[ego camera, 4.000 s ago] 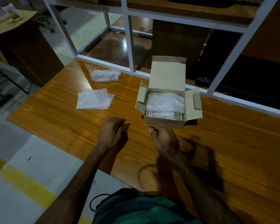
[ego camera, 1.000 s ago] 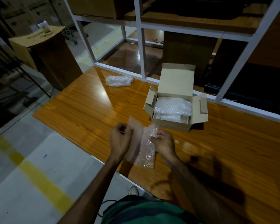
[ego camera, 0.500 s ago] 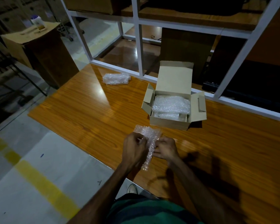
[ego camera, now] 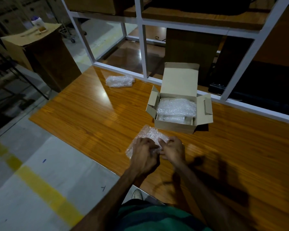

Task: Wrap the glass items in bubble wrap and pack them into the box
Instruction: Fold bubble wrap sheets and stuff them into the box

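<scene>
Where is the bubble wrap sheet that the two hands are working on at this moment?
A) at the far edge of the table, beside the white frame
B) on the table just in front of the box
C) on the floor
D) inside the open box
B: both the left hand and right hand press the bubble wrap sheet on the table, just before the open box.

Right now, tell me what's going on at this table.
A person is packing glass in bubble wrap. Both hands, left hand and right hand, are closed on a bubble wrap sheet at the near edge of the wooden table, folding it; what is inside is hidden. The open cardboard box just beyond already holds wrapped bundles. Another wrapped bundle lies apart at the table's far side.
</scene>
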`<state>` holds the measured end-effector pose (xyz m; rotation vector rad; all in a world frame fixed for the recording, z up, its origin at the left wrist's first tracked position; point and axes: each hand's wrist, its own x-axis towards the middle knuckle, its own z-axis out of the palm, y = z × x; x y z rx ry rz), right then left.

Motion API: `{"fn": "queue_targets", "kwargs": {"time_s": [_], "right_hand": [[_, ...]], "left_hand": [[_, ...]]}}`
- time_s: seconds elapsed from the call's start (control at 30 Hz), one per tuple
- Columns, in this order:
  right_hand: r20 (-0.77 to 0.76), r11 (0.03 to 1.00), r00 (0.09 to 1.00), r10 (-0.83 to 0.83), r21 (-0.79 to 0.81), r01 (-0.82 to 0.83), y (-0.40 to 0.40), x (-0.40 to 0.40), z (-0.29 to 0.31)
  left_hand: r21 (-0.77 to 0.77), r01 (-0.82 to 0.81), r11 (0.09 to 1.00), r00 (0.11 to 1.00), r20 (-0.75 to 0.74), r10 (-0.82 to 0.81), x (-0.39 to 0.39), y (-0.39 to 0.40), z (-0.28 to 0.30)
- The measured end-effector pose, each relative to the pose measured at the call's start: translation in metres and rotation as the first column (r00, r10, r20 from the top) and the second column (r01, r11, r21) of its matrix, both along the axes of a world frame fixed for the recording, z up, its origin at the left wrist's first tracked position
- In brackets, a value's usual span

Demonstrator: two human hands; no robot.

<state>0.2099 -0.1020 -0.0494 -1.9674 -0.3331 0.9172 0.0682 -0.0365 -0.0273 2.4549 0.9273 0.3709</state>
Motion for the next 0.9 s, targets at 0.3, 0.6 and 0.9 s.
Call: {"fn": "queue_targets", "kwargs": {"time_s": [0.3, 0.6, 0.9], "right_hand": [[0.455, 0.850, 0.727, 0.515, -0.382, -0.363, -0.009, 0.009, 0.044], [0.447, 0.749, 0.615, 0.650, -0.238, -0.618, 0.018, 0.018, 0.054], [0.181, 0.802, 0.803, 0.569, 0.096, -0.590, 0.026, 0.033, 0.047]], "left_hand": [[0.078, -0.235, 0.969, 0.971, -0.025, 0.237, -0.030, 0.030, 0.007], [-0.269, -0.270, 0.925, 0.959, -0.158, 0.234, -0.039, 0.058, 0.012], [-0.454, -0.169, 0.875, 0.973, 0.065, 0.222, -0.040, 0.060, 0.028]]}}
